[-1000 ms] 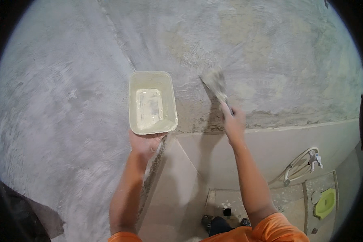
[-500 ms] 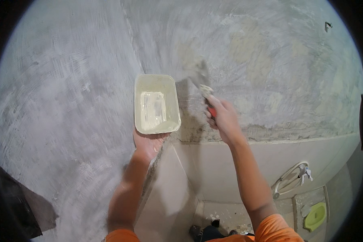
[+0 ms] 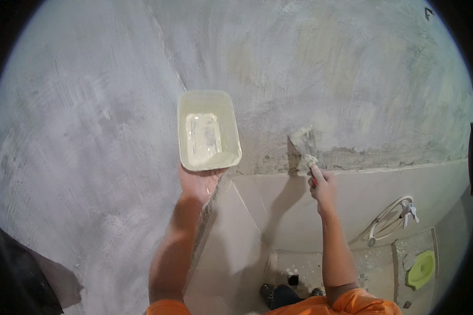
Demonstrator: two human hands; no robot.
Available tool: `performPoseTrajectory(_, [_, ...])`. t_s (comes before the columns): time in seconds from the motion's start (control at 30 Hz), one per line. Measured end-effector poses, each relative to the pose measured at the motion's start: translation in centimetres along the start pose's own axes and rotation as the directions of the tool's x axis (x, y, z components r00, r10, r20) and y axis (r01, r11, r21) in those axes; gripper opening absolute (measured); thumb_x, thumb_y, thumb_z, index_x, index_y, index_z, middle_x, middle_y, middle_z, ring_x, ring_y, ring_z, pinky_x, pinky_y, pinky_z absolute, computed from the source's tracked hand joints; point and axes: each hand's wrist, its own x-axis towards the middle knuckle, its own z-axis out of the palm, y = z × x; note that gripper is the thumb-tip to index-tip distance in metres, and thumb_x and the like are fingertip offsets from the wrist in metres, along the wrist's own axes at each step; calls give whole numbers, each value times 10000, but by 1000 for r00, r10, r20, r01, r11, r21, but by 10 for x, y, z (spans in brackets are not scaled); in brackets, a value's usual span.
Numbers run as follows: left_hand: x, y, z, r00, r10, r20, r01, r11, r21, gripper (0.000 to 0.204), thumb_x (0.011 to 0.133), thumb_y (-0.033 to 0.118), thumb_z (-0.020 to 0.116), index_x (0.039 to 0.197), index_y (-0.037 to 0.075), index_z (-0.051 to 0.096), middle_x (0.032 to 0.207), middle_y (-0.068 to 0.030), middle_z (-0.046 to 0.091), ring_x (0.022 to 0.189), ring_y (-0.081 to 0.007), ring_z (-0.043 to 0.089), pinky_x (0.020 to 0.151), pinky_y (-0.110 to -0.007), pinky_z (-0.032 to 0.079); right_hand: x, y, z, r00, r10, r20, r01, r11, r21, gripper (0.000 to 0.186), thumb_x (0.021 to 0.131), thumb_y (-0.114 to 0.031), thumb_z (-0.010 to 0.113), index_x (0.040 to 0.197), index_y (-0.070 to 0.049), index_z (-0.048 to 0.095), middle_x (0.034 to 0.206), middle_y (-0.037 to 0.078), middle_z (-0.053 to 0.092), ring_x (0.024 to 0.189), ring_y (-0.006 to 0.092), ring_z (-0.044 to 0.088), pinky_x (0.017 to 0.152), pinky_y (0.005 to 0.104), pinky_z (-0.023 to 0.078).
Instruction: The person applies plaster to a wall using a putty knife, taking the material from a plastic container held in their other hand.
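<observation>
My left hand (image 3: 198, 185) holds up a pale rectangular plastic tub (image 3: 185, 131) from below, its fingers mostly hidden behind it. Creamy filler paste (image 3: 204, 137) coats the inside of the tub. In my right hand (image 3: 324, 188) is a putty knife (image 3: 304, 140) with a red handle, gripped with the blade pointing up. Paste clings around the base of its blade. The blade is at the lower, rough strip of the grey wall (image 3: 278, 113), just above the tiles; I cannot tell whether it touches. Pale smears mark the wall higher up.
Light tiles (image 3: 284, 210) cover the lower wall, with a ledge along their top edge. A tap (image 3: 409, 211) with a white hose sticks out at the right. Below it a yellow-green squat toilet (image 3: 420, 269) is set in the floor. A dark object (image 3: 26, 273) lies at the lower left.
My right hand has moved down and to the right with the putty knife, from the upper wall to the strip above the tiles. The tub stays in my left hand, nearly unmoved.
</observation>
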Motion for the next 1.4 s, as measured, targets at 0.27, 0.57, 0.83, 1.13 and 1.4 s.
performPoseTrajectory(0.27, [3, -2, -16, 993, 7, 117, -9, 1000, 22, 512, 1087, 347, 352, 1430, -21, 447, 1345, -205, 580, 1123, -361, 686, 897, -483, 640, -26, -61, 5, 922, -388, 11, 387, 921, 50, 330, 1068, -336, 552, 960, -44, 661, 719, -43, 492, 586, 45, 430, 498, 228, 313])
performPoseTrajectory(0.57, [5, 9, -13, 988, 3, 156, -2, 1000, -6, 511, 1089, 342, 351, 1443, -15, 439, 1357, -212, 570, 1136, -365, 677, 907, -495, 634, 43, -88, 70, 875, -470, 113, 473, 881, -4, 374, 1019, -300, 631, 913, 56, 680, 714, 49, 601, 625, 132, 529, 618, 337, 441])
performPoseTrajectory(0.83, [6, -2, -28, 976, 53, 213, -47, 998, -30, 474, 1071, 300, 466, 1458, 26, 451, 1374, -162, 568, 1192, -326, 650, 935, -440, 613, 17, 9, 16, 974, -212, -78, 186, 948, -257, 505, 981, -411, 662, 740, 33, 653, 643, 64, 570, 621, 138, 523, 585, 368, 399])
performPoseTrajectory(1.13, [-29, -30, 48, 925, -53, 377, -45, 968, 247, 594, 1123, 456, 303, 1554, 50, 344, 1472, -134, 516, 1312, -237, 572, 1065, -389, 517, -83, 9, -71, 995, -94, 15, 93, 995, 38, 294, 1030, -204, 570, 1214, -13, 698, 788, 2, 558, 674, 54, 479, 600, 245, 376])
performPoseTrajectory(1.4, [-90, -53, 91, 917, -229, 325, 173, 966, 192, 648, 1121, 501, 232, 1579, 42, 249, 1494, -171, 475, 1360, -309, 530, 1099, -486, 496, -152, -61, -58, 732, -637, 243, 682, 683, -262, 509, 974, -42, 597, 1471, 25, 511, 994, 141, 590, 839, 255, 576, 787, 340, 477])
